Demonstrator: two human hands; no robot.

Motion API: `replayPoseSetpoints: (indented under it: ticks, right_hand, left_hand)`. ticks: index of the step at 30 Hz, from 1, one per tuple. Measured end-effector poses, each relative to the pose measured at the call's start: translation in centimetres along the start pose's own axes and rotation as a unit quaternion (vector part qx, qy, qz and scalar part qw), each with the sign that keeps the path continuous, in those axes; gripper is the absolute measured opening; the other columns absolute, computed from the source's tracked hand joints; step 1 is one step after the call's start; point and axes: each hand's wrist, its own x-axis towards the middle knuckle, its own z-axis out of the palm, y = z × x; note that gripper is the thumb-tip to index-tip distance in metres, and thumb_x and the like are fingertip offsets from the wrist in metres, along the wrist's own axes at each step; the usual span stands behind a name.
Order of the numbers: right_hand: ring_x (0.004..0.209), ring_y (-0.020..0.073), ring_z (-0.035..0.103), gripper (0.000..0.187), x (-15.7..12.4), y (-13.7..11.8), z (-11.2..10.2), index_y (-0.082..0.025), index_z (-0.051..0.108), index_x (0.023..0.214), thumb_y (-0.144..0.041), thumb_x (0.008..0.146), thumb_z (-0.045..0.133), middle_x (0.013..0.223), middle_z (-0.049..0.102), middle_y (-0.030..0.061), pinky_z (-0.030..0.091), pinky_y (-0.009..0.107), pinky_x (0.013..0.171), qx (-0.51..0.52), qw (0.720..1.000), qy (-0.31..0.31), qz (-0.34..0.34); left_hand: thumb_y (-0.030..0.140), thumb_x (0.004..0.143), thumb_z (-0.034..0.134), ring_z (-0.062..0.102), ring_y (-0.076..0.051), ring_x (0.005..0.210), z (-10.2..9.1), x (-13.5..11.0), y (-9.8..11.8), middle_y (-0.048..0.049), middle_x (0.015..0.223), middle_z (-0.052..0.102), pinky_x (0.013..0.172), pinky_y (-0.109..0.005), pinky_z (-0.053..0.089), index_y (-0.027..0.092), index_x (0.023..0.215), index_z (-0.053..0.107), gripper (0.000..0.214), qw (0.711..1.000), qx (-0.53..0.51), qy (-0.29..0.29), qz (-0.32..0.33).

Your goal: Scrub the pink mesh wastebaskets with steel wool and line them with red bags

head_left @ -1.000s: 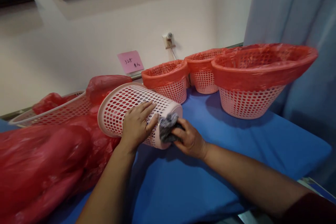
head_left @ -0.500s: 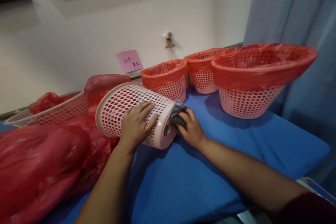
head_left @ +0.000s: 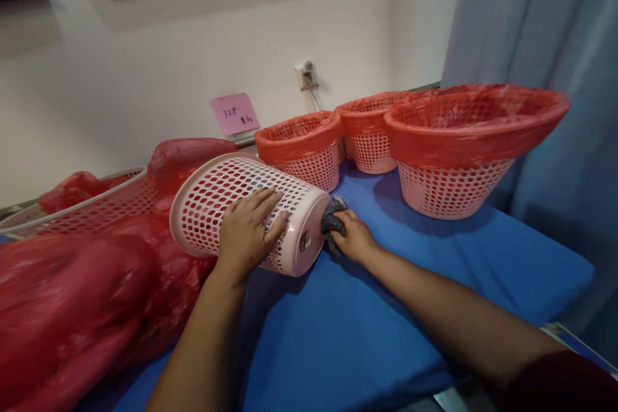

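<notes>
A pale pink perforated plastic wastebasket [head_left: 299, 206] lies on its side, its open rim toward the left and its base toward the right. My left hand [head_left: 248, 228] rests on the basket's side, fingers spread over the holes. In my right hand [head_left: 357, 236] is a bunched grey cloth [head_left: 333, 224], held against the basket's base. A small dark label shows on that base, left of the cloth.
Three upright baskets with red bag liners, the nearest a wide basket [head_left: 449, 187], stand along the back. Red plastic bags [head_left: 87, 296] heap at left, beside another basket [head_left: 96, 217]. A blue-covered table [head_left: 338, 341] lies beneath; a pink note [head_left: 234, 113] is on the wall.
My right hand and the cloth have shifted from the base's upper edge slightly down and right onto its flat face. The left hand stays on the basket. The view has moved slightly.
</notes>
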Motion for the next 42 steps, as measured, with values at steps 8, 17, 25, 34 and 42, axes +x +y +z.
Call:
replayPoseSetpoints:
  ticks: [8,17,25,34,42]
  right_hand:
    - [0.104,0.0204,0.067,0.032,-0.7,-0.1,-0.5,-0.025,0.074,0.111,-0.017,0.080,0.066,0.113,0.070,0.0035,0.052,0.034,0.099,0.024,0.996,-0.089,-0.005]
    - [0.095,0.0217,0.069,0.030,-1.1,0.1,0.6,-0.025,0.075,0.102,-0.018,0.073,0.071,0.102,0.074,0.0023,0.055,0.037,0.093,0.086,0.992,-0.093,0.024]
    - [0.123,0.0238,0.056,0.042,-1.9,-2.7,-1.2,-0.025,0.059,0.129,-0.025,0.087,0.067,0.135,0.054,0.0105,0.049,0.042,0.107,0.109,0.963,0.103,-0.223]
    - [0.103,0.0235,0.059,0.026,-2.8,-1.8,-0.3,-0.023,0.071,0.099,-0.008,0.083,0.058,0.120,0.063,0.0083,0.053,0.036,0.087,-0.169,0.944,-0.174,-0.222]
    - [0.115,0.0228,0.061,0.037,0.3,0.2,0.8,-0.022,0.066,0.122,-0.020,0.085,0.062,0.121,0.063,0.0072,0.048,0.042,0.107,0.042,0.998,0.049,0.026]
  left_hand:
    - [0.048,0.100,0.040,0.062,-0.033,0.129,0.1,0.0,0.0,-0.0118,0.137,0.069,0.106,-0.051,0.045,0.019,0.132,0.068,0.052,1.000,0.010,0.015,0.009]
    - [0.048,0.099,0.042,0.061,-0.033,0.129,0.3,-0.1,-0.2,-0.0114,0.137,0.068,0.106,-0.051,0.045,0.019,0.132,0.068,0.051,1.000,-0.004,0.017,0.007]
    - [0.048,0.100,0.042,0.061,-0.034,0.129,0.2,-0.2,-0.3,-0.0125,0.138,0.068,0.106,-0.052,0.044,0.018,0.133,0.068,0.051,1.000,-0.007,0.013,0.010]
    - [0.048,0.099,0.043,0.059,-0.033,0.131,0.4,-0.4,-0.6,-0.0125,0.139,0.067,0.108,-0.051,0.043,0.018,0.133,0.067,0.051,1.000,-0.022,0.009,-0.007]
    - [0.049,0.097,0.045,0.059,-0.033,0.131,0.5,-0.5,-0.9,-0.0108,0.139,0.067,0.108,-0.053,0.043,0.024,0.132,0.067,0.048,0.999,-0.034,0.006,-0.020]
